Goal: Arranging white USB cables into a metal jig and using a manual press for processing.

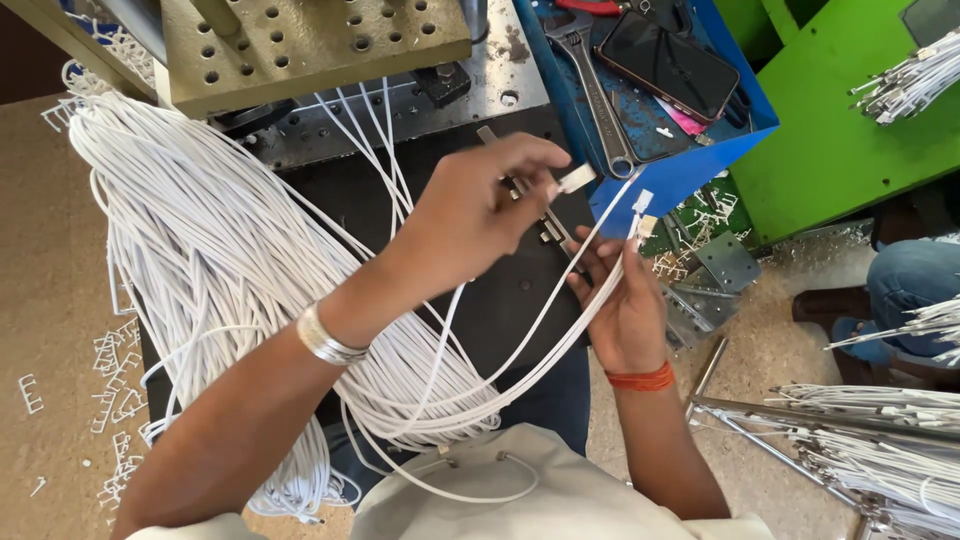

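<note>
White cables with moulded plug ends, held over a dark worktop

A few thin white cables (pixel 560 320) curve up from the big loose bundle (pixel 220 260) lying at the left; one small white rectangular plug (pixel 578 179) is pinched at the left hand's (pixel 470 215) fingertips; two more plugs (pixel 643 212) stand upright, side by side, above the right hand (pixel 625 310), which grips their cables.

A tan, speckled floor (pixel 45 250) fills the left edge and lower right of the frame. A green metal cabinet (pixel 840 140) stands at upper right, a perforated metal plate (pixel 310 40) at top centre, a blue tray (pixel 690 170) between them, all evenly lit.
</note>
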